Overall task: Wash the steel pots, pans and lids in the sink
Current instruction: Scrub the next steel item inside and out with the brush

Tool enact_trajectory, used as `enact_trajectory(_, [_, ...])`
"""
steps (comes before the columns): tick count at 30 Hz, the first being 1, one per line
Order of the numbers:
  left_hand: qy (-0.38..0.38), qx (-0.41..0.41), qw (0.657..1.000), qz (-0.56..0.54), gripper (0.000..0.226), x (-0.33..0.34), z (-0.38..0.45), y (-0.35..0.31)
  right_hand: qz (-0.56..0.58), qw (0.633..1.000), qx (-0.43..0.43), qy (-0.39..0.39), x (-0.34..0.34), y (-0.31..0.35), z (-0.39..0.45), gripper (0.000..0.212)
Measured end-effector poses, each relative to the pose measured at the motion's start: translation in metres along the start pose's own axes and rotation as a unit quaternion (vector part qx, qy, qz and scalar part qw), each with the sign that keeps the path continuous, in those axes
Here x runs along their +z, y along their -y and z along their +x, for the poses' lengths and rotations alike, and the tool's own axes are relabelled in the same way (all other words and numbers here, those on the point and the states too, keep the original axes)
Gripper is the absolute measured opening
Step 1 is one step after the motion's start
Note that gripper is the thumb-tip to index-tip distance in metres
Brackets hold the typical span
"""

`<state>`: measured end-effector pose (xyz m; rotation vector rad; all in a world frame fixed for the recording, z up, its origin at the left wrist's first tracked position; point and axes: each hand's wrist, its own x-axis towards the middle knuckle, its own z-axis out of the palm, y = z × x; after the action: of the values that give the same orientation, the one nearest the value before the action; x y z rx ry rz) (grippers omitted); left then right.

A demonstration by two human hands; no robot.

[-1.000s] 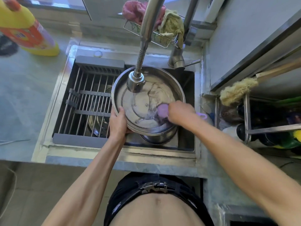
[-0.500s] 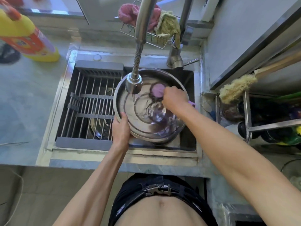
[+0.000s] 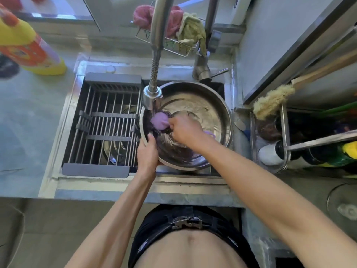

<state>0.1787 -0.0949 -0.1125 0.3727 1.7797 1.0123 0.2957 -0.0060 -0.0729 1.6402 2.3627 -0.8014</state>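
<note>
A wide steel pan [image 3: 202, 105] is tilted over the right half of the sink [image 3: 135, 182], under the running faucet head [image 3: 151, 97]. My left hand [image 3: 147, 153] grips the pan's near-left rim. My right hand [image 3: 184, 130] is inside the pan and holds a purple scrubber [image 3: 159, 120] against its left inner wall, right below the water stream. More steel cookware [image 3: 116, 147] lies in the basin beneath the grey drying rack [image 3: 104, 122].
A yellow detergent bottle [image 3: 27, 45] stands on the counter at the far left. Cloths hang in a wire basket [image 3: 173, 22] behind the faucet. To the right, a metal rack [image 3: 286, 146] holds bottles and a brush [image 3: 274, 101]. A glass lid [image 3: 343, 202] lies at the right edge.
My right hand has swept the purple scrubber from the pan's right side, across the far part, to its left inner wall under the faucet. My left hand keeps its grip on the rim.
</note>
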Motion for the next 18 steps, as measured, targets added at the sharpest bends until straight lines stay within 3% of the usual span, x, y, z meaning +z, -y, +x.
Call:
enact_trajectory(5, [-0.003,-0.048,0.996,-0.071,0.038,-0.009,0.002,0.000,-0.072,0.993,0.079,-0.059,-0.033,-0.032,0.017,0.033])
enact_trajectory(9, [-0.024,-0.071,0.992,-0.100,0.034,-0.012,0.003,-0.005,-0.115,0.985,0.123,0.030,-0.034,-0.039,-0.017,0.037])
enact_trajectory(14, [-0.006,-0.058,0.997,-0.051,0.033,-0.007,-0.001,-0.001,-0.051,0.986,0.056,0.151,-0.009,-0.016,-0.057,0.018])
enact_trajectory(18, [0.001,-0.015,1.000,-0.010,0.060,0.002,-0.001,0.014,0.005,0.995,0.020,0.095,0.006,0.001,-0.042,0.018])
